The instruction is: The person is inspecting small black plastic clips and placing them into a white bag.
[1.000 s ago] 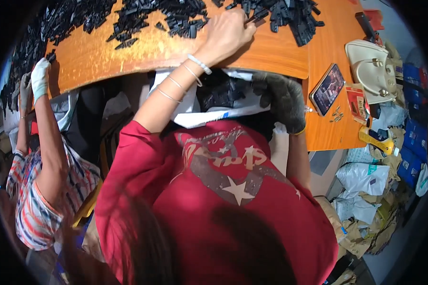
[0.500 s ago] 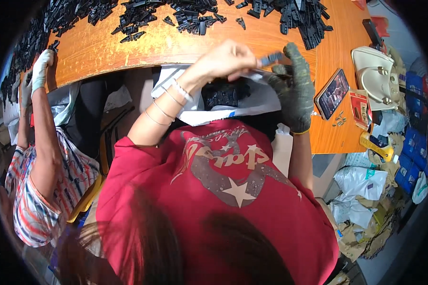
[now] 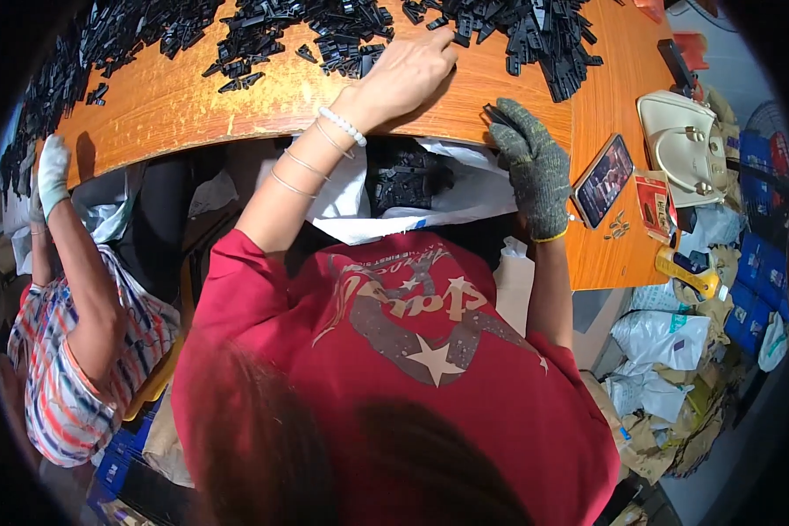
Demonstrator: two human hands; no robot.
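My left hand (image 3: pixel 416 68), bare and with bracelets on the wrist, reaches over the table. Its fingers are bent down and drawn together at the near edge of a pile of black plastic parts (image 3: pixel 548 44); whatever lies under them is hidden. My right hand (image 3: pixel 535 162), in a dark grey knitted glove, is at the table's front edge. A small black plastic part (image 3: pixel 496 114) sticks out between its thumb and fingers. Below the edge, in front of me, a white plastic bag (image 3: pixel 346 210) gapes, with black parts (image 3: pixel 408 184) inside.
More black parts (image 3: pixel 149 39) are heaped along the far side of the wooden table (image 3: pixel 263 110). To the right lie a phone (image 3: pixel 603 182), a red packet (image 3: pixel 656 203) and a cream handbag (image 3: pixel 684 145). At the left, a co-worker's gloved hand (image 3: pixel 54 167) is by the table edge.
My left hand has moved away from the right hand, forward to the pile. The black part that was between both hands is now in the right hand alone. The co-worker's gloved hand has drawn back.
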